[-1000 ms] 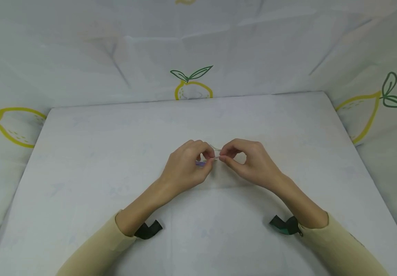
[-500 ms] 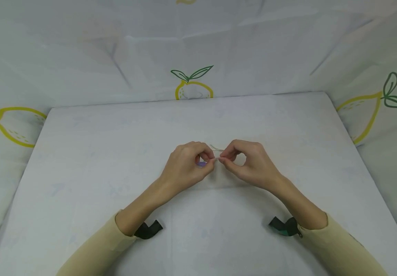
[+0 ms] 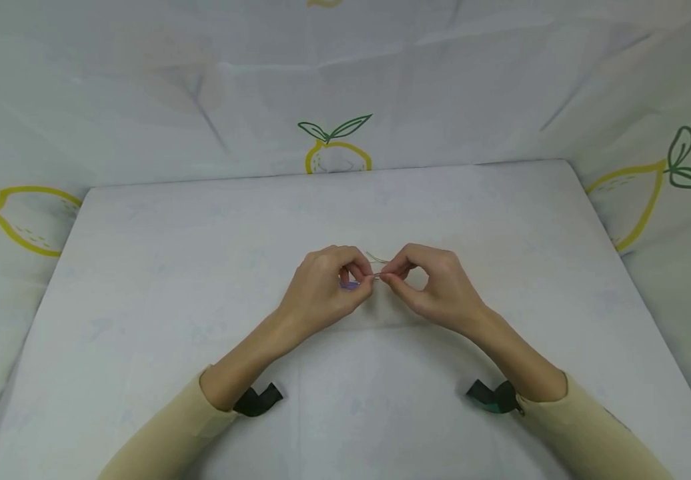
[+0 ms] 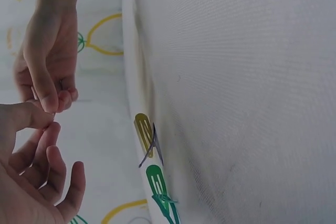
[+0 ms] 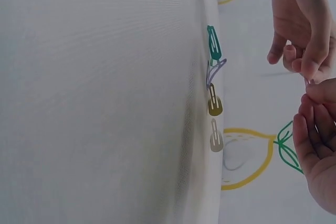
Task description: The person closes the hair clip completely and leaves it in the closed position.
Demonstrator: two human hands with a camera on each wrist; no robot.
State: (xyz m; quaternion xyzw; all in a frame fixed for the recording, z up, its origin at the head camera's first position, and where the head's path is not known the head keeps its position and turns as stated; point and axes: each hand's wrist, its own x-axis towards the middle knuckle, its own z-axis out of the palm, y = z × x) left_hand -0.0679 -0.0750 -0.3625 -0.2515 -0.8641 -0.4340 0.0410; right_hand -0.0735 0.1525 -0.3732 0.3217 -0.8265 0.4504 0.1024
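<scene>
Just above the middle of the table, the left hand (image 3: 330, 283) and the right hand (image 3: 438, 283) meet fingertip to fingertip. Thumb and forefinger of each pinch a small, thin, pinkish piece (image 5: 308, 81), mostly covered by the fingers. Beyond the hands lies a row of snap hair clips, clearest in the right wrist view: a green clip (image 5: 214, 43), a purple clip (image 5: 216, 71) with its parts spread, an olive clip (image 5: 214, 100) and a pale grey clip (image 5: 216, 136). Through the left hand's fingers a bit of purple shows in the head view.
The white-covered table (image 3: 171, 267) reaches back to a white cloth wall (image 3: 261, 100) printed with lemons. Dark bands hang at both sleeve cuffs, the left band (image 3: 258, 399) and the right band (image 3: 494, 396), close over the table.
Both hands stay almost in place, with small shifts of the fingertips around the pinched piece. More of the thin curved line behind the fingers shows than one second ago.
</scene>
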